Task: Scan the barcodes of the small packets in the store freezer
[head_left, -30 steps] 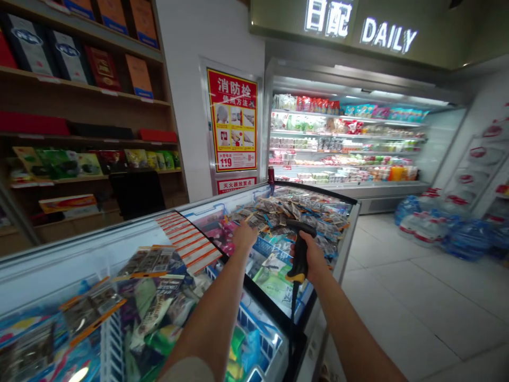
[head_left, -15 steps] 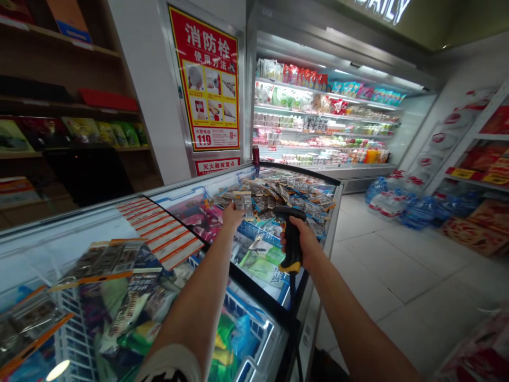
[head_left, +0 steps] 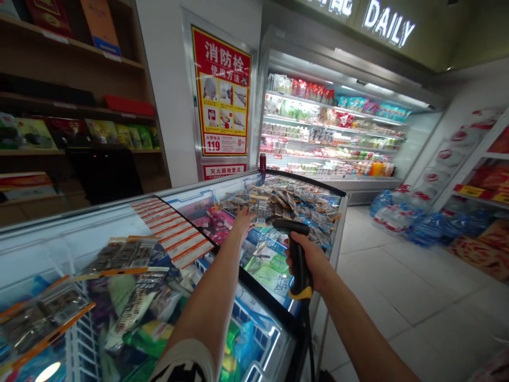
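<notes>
My right hand [head_left: 312, 260] is wrapped around the grip of a black and yellow barcode scanner [head_left: 299, 265], its head pointing left and its cord hanging down. My left hand [head_left: 243, 222] reaches over the glass-topped freezer [head_left: 274, 305], fingers closed at the left edge of a small flat packet [head_left: 261, 208] with a barcode-like label. Behind and right of that packet spreads a heap of similar dark, clear-fronted packets [head_left: 306, 204]. The fingertips of the left hand are small and partly hidden.
More orange-edged packets [head_left: 123, 254] lie at the freezer's near left, beside a strip of orange-and-white labels [head_left: 173, 228]. A lit refrigerated display [head_left: 334, 127] stands behind. Water bottles [head_left: 425, 228] sit on the floor at right; shelves [head_left: 71, 106] line the left.
The view has shifted, moving the scene right and down in the picture. The left hand and its packet have moved slightly right. The scanner stays in the right hand, now slightly lower.
</notes>
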A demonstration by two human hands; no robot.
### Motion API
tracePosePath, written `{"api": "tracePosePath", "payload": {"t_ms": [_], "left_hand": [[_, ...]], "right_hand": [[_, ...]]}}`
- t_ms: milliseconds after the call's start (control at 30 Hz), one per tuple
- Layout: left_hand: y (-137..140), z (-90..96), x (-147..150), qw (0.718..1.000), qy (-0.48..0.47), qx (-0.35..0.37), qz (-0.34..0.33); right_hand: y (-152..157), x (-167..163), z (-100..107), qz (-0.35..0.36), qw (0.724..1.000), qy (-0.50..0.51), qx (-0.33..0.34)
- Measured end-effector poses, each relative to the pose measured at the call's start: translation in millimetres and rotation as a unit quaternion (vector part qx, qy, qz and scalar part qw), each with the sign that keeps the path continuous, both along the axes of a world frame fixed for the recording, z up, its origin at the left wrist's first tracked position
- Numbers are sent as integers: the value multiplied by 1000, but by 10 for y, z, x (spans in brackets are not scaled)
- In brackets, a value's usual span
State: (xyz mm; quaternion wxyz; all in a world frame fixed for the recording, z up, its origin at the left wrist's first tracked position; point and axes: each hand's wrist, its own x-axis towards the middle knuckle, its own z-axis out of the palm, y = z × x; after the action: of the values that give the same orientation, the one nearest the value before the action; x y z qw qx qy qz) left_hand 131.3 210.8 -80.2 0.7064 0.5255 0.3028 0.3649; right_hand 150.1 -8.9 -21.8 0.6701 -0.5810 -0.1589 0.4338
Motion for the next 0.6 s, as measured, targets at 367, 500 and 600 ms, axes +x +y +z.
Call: {"api": "tracePosePath", "payload": {"t_ms": [367,500,600], "left_hand": [[0,57,-32,999,23,33,8],[-25,241,-173,994,50,82,50],[-40,331,-410,983,85,118,108]], "right_hand": [[-105,96,55,-22,1000,9,4],[-203,211,79,-40,999,-3,7],[-239,284,101,-42,999,-8,10]]}}
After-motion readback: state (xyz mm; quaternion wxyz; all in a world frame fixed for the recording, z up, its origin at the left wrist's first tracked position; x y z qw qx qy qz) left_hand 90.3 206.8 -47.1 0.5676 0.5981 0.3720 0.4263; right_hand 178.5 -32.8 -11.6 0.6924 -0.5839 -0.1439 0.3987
